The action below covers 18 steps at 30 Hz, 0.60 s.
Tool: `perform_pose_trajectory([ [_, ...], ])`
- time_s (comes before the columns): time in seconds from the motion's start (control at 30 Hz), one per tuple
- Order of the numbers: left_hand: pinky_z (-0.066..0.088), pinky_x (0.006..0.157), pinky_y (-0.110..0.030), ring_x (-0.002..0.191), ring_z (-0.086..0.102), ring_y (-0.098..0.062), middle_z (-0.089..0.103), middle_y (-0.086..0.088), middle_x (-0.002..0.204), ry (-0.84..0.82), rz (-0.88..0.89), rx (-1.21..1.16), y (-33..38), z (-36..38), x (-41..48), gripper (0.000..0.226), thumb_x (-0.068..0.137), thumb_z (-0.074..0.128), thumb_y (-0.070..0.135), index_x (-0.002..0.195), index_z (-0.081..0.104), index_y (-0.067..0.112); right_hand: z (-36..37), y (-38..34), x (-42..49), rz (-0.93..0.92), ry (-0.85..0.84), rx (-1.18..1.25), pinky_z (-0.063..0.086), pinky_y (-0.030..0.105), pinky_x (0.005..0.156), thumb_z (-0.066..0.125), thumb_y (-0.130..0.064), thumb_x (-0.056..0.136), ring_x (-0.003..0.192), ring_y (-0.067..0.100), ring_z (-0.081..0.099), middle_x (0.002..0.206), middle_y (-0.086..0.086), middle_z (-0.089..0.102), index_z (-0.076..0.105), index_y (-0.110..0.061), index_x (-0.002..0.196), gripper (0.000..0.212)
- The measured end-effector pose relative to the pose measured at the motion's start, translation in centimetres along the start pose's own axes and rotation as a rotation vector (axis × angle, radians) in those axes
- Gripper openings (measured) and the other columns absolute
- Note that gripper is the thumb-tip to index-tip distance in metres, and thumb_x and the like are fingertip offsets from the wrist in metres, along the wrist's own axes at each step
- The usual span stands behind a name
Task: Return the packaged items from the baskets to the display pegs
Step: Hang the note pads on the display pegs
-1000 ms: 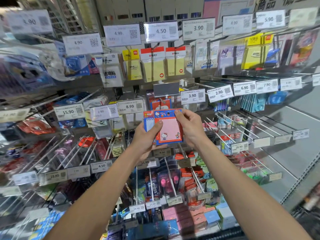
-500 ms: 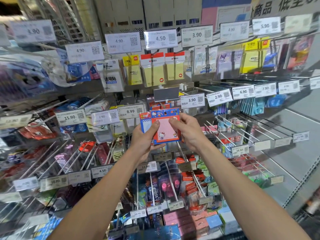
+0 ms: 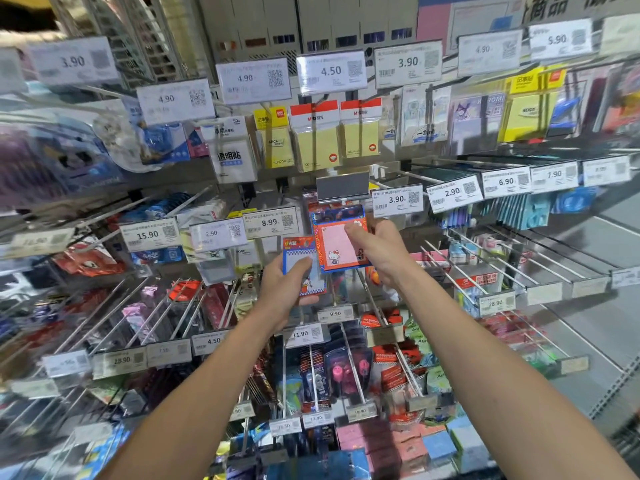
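With the right hand (image 3: 379, 252) pinching the red Hello Kitty notepad pack (image 3: 334, 245) just below a peg's blank grey tag (image 3: 343, 187) and the left hand (image 3: 282, 292) gripping a blue checkered pack (image 3: 299, 268) beside it, the hang hole could miss the hidden peg tip, letting the pack slip free.

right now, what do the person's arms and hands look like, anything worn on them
Both arms are bare from the lower frame edge up to the left hand and the right hand. No sleeves come into view. There are no gloves, and no watch or bracelet at either wrist. No ring shows on the fingers that can be seen.
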<state>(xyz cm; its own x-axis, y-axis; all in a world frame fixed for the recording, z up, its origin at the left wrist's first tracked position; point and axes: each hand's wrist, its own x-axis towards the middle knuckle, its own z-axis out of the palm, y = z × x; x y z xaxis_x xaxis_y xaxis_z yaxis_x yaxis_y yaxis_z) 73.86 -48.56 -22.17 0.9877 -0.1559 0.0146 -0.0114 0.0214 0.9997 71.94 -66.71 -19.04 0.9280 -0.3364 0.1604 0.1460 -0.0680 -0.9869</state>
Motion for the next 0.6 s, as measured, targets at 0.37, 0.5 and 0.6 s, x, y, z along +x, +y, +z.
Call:
perform_pose_trajectory([
  [0.37, 0.062, 0.067, -0.056, 0.086, 0.074, -0.038, 0.072, -0.012, 0.093, 0.096, -0.039, 0.053, 0.0, -2.2, 1.2, 0.013, 0.091, 0.057, 0.015, 0.095, 0.067, 0.023, 2.6, -0.2, 5.6, 0.287, 0.067, -0.146, 0.049, 0.028, 0.071, 0.057, -0.024, 0.098, 0.094, 0.022, 0.062, 0.107, 0.01, 0.064, 0.06, -0.013, 0.101, 0.012],
  [0.5, 0.062, 0.065, -0.05, 0.083, 0.075, -0.033, 0.073, -0.007, 0.096, 0.062, -0.043, 0.006, 0.2, -2.5, 1.5, 0.014, 0.094, 0.059, 0.013, 0.098, 0.068, 0.023, 3.1, 0.2, 6.5, 0.344, 0.042, -0.483, 0.038, 0.032, 0.104, 0.041, -0.038, 0.105, 0.138, 0.033, 0.043, 0.147, 0.013, 0.047, 0.048, -0.007, 0.142, 0.049],
  [0.6, 0.062, 0.061, -0.043, 0.08, 0.076, -0.025, 0.076, -0.005, 0.101, 0.004, -0.038, 0.02, 0.2, -2.2, 1.3, 0.016, 0.096, 0.063, 0.016, 0.11, 0.068, 0.023, 3.0, 1.5, 5.3, 0.384, 0.198, -0.576, 0.038, 0.033, 0.102, 0.049, -0.068, 0.09, 0.134, 0.034, 0.048, 0.143, 0.023, 0.052, 0.059, -0.004, 0.133, 0.078],
])
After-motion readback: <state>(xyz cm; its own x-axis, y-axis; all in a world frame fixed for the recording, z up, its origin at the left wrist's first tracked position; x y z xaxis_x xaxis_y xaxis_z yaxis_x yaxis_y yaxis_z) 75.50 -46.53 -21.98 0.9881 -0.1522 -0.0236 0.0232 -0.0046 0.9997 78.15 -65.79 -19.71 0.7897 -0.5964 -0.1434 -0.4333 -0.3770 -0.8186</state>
